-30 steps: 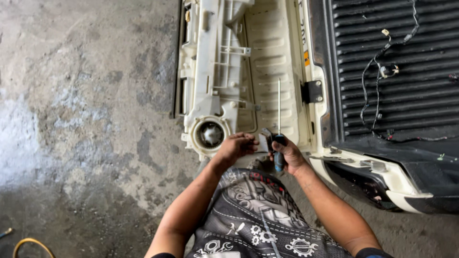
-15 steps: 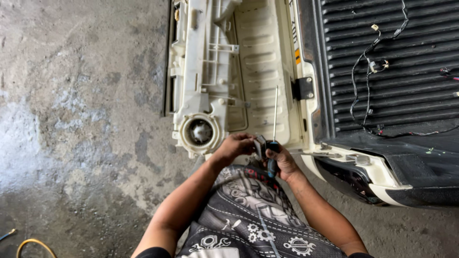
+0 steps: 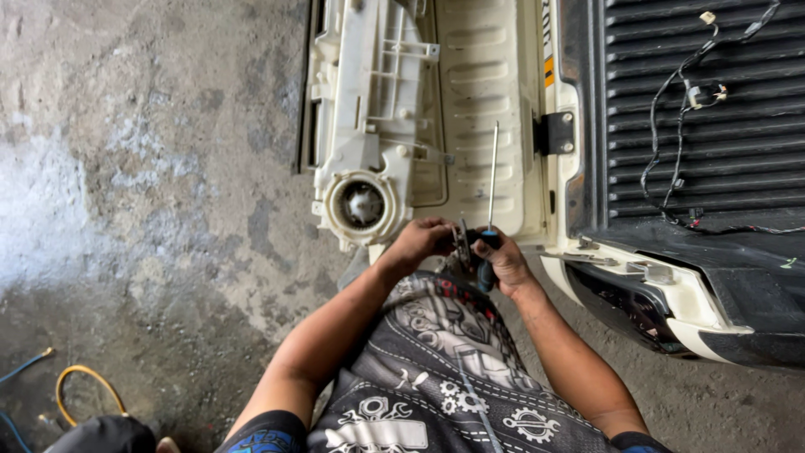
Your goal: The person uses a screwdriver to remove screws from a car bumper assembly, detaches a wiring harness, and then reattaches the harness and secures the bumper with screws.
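Down at the near edge of the tailgate [image 3: 482, 109] we count one cream housing [image 3: 369, 109] with one round fan [image 3: 361, 205], one screwdriver [image 3: 489, 210] and one small metal part [image 3: 461, 243]. Our two hands meet just past that near edge, touching each other. Our right hand [image 3: 501, 262] is wrapped tight around the screwdriver's dark and blue handle, its shaft standing up over the tailgate panel. Our left hand [image 3: 422, 241] is curled closed on the metal part, pinching it just beside the handle. Right of the tailgate lies the ribbed black bed [image 3: 738, 126], with one loose wire [image 3: 671, 126] strung across it. At the floor's near left corner we see one yellow hose [image 3: 80, 382].
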